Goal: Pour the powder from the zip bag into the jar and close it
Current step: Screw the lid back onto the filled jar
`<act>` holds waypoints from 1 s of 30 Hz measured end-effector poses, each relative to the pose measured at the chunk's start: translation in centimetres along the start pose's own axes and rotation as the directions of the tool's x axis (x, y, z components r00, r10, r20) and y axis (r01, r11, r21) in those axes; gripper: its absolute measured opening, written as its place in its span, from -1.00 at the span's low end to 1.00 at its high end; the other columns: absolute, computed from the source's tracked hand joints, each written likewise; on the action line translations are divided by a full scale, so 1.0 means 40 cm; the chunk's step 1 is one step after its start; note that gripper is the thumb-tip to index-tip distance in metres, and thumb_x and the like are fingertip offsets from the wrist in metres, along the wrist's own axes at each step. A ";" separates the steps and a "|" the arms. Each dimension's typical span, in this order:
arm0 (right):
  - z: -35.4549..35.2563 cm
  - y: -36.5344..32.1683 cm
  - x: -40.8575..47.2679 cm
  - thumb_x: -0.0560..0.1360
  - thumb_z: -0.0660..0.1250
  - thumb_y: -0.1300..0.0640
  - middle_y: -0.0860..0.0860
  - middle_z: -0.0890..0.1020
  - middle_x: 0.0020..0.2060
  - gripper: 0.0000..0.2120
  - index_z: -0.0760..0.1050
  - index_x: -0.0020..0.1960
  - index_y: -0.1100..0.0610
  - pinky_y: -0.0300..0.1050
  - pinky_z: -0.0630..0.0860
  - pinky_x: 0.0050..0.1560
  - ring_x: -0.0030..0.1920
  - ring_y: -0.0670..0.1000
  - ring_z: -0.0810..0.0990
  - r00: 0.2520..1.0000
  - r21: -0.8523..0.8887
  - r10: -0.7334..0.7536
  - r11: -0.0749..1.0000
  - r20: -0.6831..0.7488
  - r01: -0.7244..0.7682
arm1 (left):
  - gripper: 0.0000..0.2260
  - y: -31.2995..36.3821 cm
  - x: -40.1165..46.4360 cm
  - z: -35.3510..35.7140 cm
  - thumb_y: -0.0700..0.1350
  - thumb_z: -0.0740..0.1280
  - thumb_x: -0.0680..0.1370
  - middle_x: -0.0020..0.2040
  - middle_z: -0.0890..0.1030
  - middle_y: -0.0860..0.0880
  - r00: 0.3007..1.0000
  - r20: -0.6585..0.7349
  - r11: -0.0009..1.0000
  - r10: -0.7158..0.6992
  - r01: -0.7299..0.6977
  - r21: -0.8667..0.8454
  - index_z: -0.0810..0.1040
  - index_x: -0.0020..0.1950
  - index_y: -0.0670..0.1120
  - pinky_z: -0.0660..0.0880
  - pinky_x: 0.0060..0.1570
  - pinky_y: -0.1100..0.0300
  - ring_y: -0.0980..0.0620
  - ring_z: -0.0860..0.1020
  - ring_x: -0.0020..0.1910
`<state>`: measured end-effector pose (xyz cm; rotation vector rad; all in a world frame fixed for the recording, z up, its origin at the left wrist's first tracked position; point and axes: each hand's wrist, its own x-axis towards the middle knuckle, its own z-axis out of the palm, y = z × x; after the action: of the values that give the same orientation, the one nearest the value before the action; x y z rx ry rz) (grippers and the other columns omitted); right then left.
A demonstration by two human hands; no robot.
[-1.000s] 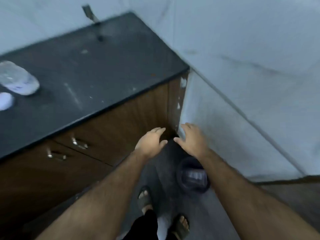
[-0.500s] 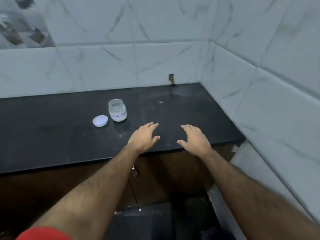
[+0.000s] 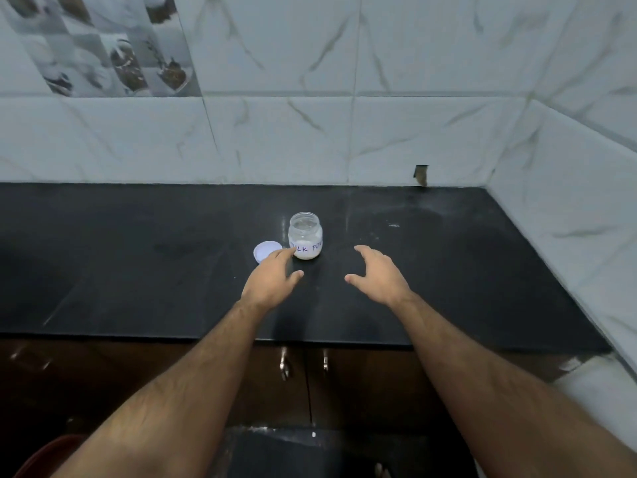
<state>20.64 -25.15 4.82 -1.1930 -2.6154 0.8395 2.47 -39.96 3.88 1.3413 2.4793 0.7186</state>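
A small clear jar (image 3: 305, 236) stands upright and uncapped on the black counter (image 3: 138, 263), with white powder in its bottom and a handwritten label. Its white lid (image 3: 263, 250) lies flat just left of it. My left hand (image 3: 272, 279) hovers open in front of the lid and jar, fingertips nearly at the jar's base. My right hand (image 3: 377, 276) is open too, a little to the right of the jar, holding nothing. No zip bag is in view.
Marble-look tiled walls (image 3: 344, 139) close the counter at the back and right, meeting in a corner. Brown cabinet doors with metal handles (image 3: 284, 365) sit under the counter's front edge. A red object (image 3: 51, 453) shows at the bottom left.
The view swung up from the floor and a bin to the counter. Both empty hands have moved forward over the counter, closing in on the jar and lid.
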 end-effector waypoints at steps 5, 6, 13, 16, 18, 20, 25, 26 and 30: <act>0.042 -0.007 0.127 0.49 0.44 -0.01 0.07 0.44 0.45 -0.29 0.23 0.56 0.02 0.05 0.42 0.37 0.42 0.12 0.41 0.999 0.083 0.004 0.996 0.046 -0.008 | -0.48 -0.062 0.074 0.003 -0.02 0.33 0.60 0.52 0.39 -0.05 0.992 -0.030 0.993 -0.119 0.119 -0.005 0.31 0.54 -0.05 0.35 0.38 0.03 -0.06 0.37 0.47; 0.048 -0.007 0.134 0.49 0.45 0.00 0.08 0.45 0.44 -0.28 0.23 0.56 0.03 0.03 0.41 0.38 0.43 0.11 0.41 0.999 0.125 0.018 0.992 0.040 -0.023 | -0.48 -0.069 0.077 0.003 -0.02 0.33 0.60 0.52 0.39 -0.05 0.991 -0.031 0.991 -0.131 0.131 -0.010 0.32 0.54 -0.05 0.35 0.38 0.03 -0.07 0.37 0.47; 0.100 0.011 0.306 0.43 0.53 0.02 0.07 0.45 0.46 -0.20 0.24 0.56 0.07 -0.05 0.38 0.37 0.43 0.07 0.43 0.995 0.262 0.015 0.964 0.097 -0.040 | -0.49 -0.141 0.196 0.034 0.15 0.26 0.46 0.40 0.51 0.05 0.956 -0.008 0.954 -0.294 0.293 -0.056 0.43 0.39 0.03 0.47 0.26 0.00 -0.02 0.47 0.37; 0.122 0.007 0.351 0.37 0.59 0.02 0.06 0.41 0.50 -0.09 0.19 0.59 0.06 -0.03 0.39 0.39 0.45 0.08 0.41 0.993 0.295 -0.005 0.955 0.121 -0.031 | -0.46 -0.145 0.224 0.046 0.08 0.34 0.49 0.46 0.45 0.03 0.944 -0.016 0.943 -0.328 0.327 -0.063 0.40 0.45 -0.01 0.41 0.34 0.04 -0.03 0.42 0.41; 0.137 -0.001 0.373 0.33 0.62 0.01 0.05 0.35 0.54 0.01 0.13 0.61 0.05 0.00 0.36 0.44 0.49 0.07 0.36 0.991 0.334 -0.009 0.942 0.136 -0.037 | -0.39 -0.147 0.240 0.048 -0.02 0.39 0.51 0.52 0.37 0.04 0.937 -0.022 0.936 -0.350 0.348 -0.062 0.31 0.54 -0.04 0.33 0.41 0.07 -0.01 0.33 0.49; 0.156 -0.009 0.388 0.29 0.64 0.01 0.03 0.29 0.57 0.09 0.07 0.63 0.04 0.01 0.31 0.48 0.54 0.05 0.30 0.989 0.374 -0.017 0.926 0.144 -0.039 | -0.34 -0.164 0.261 0.051 -0.01 0.42 0.49 0.53 0.35 0.03 0.936 -0.007 0.936 -0.351 0.351 -0.041 0.28 0.55 -0.04 0.32 0.42 0.06 -0.01 0.31 0.50; 0.207 -0.028 0.406 0.22 0.68 0.01 -0.02 0.24 0.59 0.19 0.02 0.64 0.04 0.01 0.26 0.52 0.57 0.03 0.24 0.995 0.454 0.020 0.889 0.099 -0.063 | -0.25 -0.213 0.313 0.053 0.02 0.49 0.44 0.55 0.32 0.01 0.945 0.050 0.946 -0.323 0.322 0.022 0.26 0.56 -0.04 0.32 0.44 0.00 -0.01 0.26 0.53; 0.216 -0.034 0.407 0.21 0.69 0.02 -0.03 0.23 0.59 0.21 0.01 0.64 0.04 0.02 0.25 0.53 0.57 0.02 0.23 0.996 0.463 0.030 0.884 0.087 -0.067 | -0.22 -0.220 0.324 0.052 0.02 0.50 0.43 0.56 0.30 0.01 0.948 0.068 0.950 -0.312 0.310 0.035 0.24 0.57 -0.04 0.30 0.46 -0.01 -0.01 0.24 0.54; 0.246 -0.060 0.412 0.15 0.71 -0.03 -0.05 0.27 0.58 0.31 -0.06 0.64 0.00 0.02 0.28 0.51 0.56 0.02 0.26 0.996 0.488 0.070 0.869 0.048 -0.084 | -0.09 -0.243 0.371 0.034 0.10 0.54 0.37 0.60 0.21 -0.02 0.950 0.160 0.962 -0.267 0.254 0.098 0.15 0.60 -0.02 0.25 0.49 -0.04 -0.03 0.16 0.58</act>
<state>4.52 -18.54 -3.61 -1.1397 -2.1760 1.4356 -12.17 -31.64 -1.94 1.0214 2.4992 0.4336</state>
